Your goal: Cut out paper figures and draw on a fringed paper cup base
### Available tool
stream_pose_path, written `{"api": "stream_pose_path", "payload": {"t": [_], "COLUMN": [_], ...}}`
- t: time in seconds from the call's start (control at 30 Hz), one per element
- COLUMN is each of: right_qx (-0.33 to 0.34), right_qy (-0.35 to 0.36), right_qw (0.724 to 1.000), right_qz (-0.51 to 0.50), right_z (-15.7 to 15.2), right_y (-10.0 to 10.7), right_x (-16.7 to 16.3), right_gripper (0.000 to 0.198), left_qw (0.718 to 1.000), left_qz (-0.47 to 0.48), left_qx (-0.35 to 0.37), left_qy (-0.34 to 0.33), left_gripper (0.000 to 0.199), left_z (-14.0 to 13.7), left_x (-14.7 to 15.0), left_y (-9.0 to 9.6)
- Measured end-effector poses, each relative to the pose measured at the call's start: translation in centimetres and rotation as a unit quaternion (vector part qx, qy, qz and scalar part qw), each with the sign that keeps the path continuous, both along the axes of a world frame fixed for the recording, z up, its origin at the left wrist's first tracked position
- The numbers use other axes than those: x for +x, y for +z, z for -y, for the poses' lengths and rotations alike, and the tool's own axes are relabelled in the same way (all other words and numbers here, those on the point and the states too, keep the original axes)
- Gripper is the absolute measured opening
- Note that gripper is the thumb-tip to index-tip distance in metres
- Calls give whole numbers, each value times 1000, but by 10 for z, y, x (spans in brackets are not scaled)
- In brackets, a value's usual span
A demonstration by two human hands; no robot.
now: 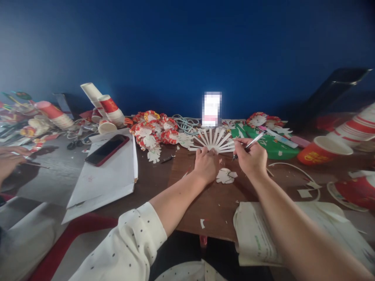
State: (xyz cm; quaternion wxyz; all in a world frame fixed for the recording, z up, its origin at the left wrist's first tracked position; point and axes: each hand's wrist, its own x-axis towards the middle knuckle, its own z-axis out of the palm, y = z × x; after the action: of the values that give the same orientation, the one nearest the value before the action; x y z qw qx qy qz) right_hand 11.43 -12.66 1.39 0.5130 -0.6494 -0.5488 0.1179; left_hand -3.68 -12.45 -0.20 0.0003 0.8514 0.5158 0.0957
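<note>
In the middle of the table, a white paper piece cut into a fan of narrow strips [215, 137] lies spread out. My left hand [206, 164] has its fingers curled down on the near edge of this fan, holding it against the tabletop. A pen [258, 138] is gripped in my right hand [252, 156], closed around it just right of the fan. The pen's dark tip points down and left, near the strips' right ends. Just below, between my hands, a white flower-shaped paper cutout [226, 176] rests on the table.
Red and white paper flowers [152, 130] pile up behind left. A phone [108, 150] lies on a white folder [102, 183]. Paper cups stand at left and right, including a red cup [324, 150]. A green sheet [277, 146] sits at right. Another person's hand [11, 160] is far left.
</note>
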Motion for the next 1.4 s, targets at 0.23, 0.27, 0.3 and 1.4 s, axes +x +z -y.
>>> {"api": "stream_pose_path", "payload": {"t": [0.23,0.27,0.3,1.4], "right_qx": [3,5,5,65], "right_qy": [25,26,27,122], "right_qw": [1000,1000,999,989], "right_qz": [-8,-13,-18,-62], "right_z": [1,1,1,8], "right_y": [-4,-5,-6,-11], "right_x": [-5,-5,-6,-3], "right_gripper": [35,36,36,17], "left_qw": [1000,1000,1000,1000], "left_qz": [25,24,22,8], "left_qx": [-2,-3,-2,-18], "left_qy": [-4,-9,-15,-4], "left_gripper": [36,35,34,43], "left_z": [-4,-5,-5,-6], "left_x": [1,0,-1,-1], "left_y": [0,-1,-2,-6]}}
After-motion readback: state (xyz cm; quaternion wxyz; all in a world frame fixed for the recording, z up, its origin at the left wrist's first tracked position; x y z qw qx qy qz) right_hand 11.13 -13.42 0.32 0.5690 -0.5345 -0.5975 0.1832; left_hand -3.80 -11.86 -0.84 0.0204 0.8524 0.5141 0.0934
